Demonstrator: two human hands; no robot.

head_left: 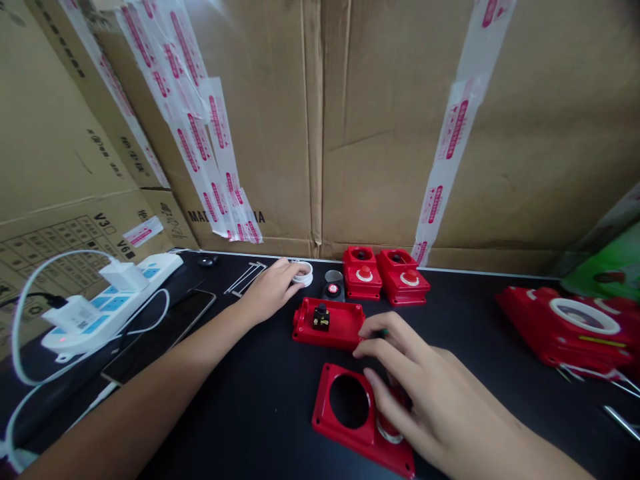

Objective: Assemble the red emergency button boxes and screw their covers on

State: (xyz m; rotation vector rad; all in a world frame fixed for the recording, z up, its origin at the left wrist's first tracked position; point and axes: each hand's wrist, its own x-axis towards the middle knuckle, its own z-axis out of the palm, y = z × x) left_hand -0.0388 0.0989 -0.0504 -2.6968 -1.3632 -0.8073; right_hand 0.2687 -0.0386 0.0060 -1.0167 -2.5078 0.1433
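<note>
My left hand (270, 288) reaches to the back of the table, its fingers and thumb closed on a white ring (303, 275). Curved and apart, the fingers of my right hand (407, 373) hang over a red cover plate (324, 410) with a large round hole, hiding part of its right side. Its fingertips are at the right end of an open red box (345, 321); whether they touch it I cannot tell. Inside that box sits a small black switch block (321, 317). Behind it are a dark round part (334, 290) and two red button boxes (363, 283) (406, 287).
A white power strip (113, 303) with plugs and cables lies at left, beside a phone (165, 333). Hex keys (245, 279) rest near my left hand. More red housings (570, 327) are stacked at right. Cardboard walls (375, 133) stand behind the table.
</note>
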